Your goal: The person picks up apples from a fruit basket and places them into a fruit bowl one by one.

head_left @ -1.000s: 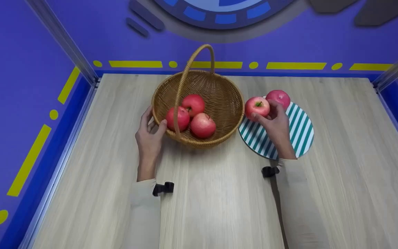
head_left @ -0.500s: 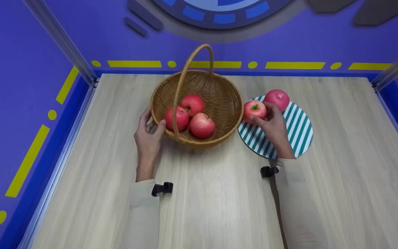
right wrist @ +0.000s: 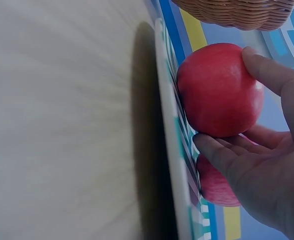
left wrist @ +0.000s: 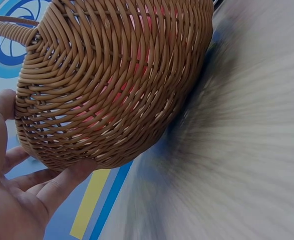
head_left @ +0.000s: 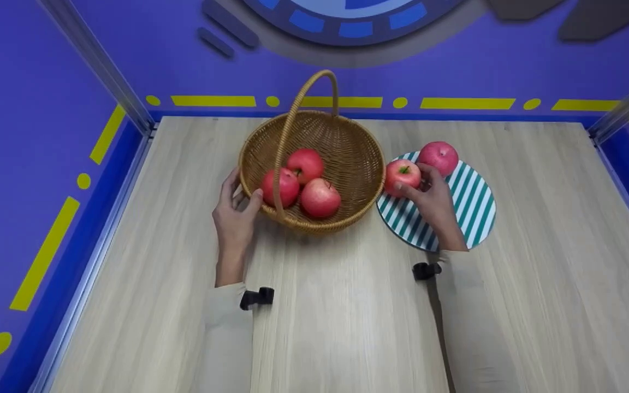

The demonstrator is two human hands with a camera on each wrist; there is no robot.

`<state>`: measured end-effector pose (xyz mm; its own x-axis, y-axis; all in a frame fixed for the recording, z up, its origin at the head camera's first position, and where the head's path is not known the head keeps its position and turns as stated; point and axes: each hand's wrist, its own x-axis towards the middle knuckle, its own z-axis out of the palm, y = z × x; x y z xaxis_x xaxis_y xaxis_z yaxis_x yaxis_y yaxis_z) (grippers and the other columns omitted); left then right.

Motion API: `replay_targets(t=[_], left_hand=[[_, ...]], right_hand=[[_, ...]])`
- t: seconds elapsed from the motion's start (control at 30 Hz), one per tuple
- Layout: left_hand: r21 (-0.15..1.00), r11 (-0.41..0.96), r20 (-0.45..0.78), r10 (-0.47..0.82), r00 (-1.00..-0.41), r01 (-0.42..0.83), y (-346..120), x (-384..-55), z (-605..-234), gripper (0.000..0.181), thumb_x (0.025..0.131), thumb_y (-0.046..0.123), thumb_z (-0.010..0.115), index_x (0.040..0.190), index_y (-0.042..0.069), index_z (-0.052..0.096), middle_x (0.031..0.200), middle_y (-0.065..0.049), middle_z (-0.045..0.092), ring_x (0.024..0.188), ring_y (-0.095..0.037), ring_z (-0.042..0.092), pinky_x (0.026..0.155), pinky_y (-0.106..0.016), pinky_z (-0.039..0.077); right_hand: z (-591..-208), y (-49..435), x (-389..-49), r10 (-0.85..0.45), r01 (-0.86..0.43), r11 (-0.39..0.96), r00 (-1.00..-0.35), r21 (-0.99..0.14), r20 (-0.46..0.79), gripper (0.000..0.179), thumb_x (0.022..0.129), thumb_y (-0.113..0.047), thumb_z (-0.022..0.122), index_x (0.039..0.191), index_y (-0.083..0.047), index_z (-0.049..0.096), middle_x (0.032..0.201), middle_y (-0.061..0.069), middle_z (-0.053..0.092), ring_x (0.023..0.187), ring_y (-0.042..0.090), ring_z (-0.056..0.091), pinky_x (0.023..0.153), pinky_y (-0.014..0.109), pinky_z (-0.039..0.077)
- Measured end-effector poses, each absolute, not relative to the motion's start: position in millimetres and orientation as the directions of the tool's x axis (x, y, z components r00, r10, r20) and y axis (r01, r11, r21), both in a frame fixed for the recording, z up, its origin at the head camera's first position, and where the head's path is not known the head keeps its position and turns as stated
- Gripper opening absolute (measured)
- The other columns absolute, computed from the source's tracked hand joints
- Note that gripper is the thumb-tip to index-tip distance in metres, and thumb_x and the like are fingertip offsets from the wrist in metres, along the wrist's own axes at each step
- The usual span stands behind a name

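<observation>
Blue walls (head_left: 25,125) are set around a pale table (head_left: 314,316); an apple (head_left: 402,179) is pinched by the right hand (head_left: 432,201), to that hand's left, at the left edge of the striped plate (head_left: 474,197) and just beside the basket (head_left: 355,161), whose left rim is gripped by the left hand (head_left: 235,217)

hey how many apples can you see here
5: three apples in the wicker basket, one apple held by the right hand, and another apple on the striped round board.
</observation>
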<state>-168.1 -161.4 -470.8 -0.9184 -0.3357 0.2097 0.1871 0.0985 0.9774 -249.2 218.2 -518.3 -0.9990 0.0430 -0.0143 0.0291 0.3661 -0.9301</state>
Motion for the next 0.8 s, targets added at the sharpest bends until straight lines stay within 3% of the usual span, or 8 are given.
replay_targets(t=[0.33,0.8], left_hand=[[0.977,0.100,0.210,-0.347,-0.914,0.187,-165,-177,-487,0.063,0.096,0.004,0.075,0.155,0.000,0.052,0.153,-0.028,0.052,0.132,-0.049,0.058,0.105,-0.059,0.051],[0.970,0.125,0.239,-0.338,-0.910,0.208,-172,-182,-502,0.062,0.097,0.018,0.079,0.155,0.014,0.056,0.151,-0.014,0.057,0.128,-0.035,0.064,0.102,-0.052,0.055]], right_hand=[[-515,221,-249,0.053,0.047,0.427,-0.998,-0.903,-0.027,0.078,0.097,-0.029,0.081,0.160,-0.004,0.043,0.154,0.019,0.051,0.136,0.031,0.051,0.114,0.047,0.047],[-510,216,-246,0.090,0.067,0.449,-0.996,-0.891,-0.029,0.076,0.098,-0.025,0.080,0.160,-0.003,0.042,0.151,0.020,0.053,0.134,0.032,0.052,0.113,0.046,0.049]])
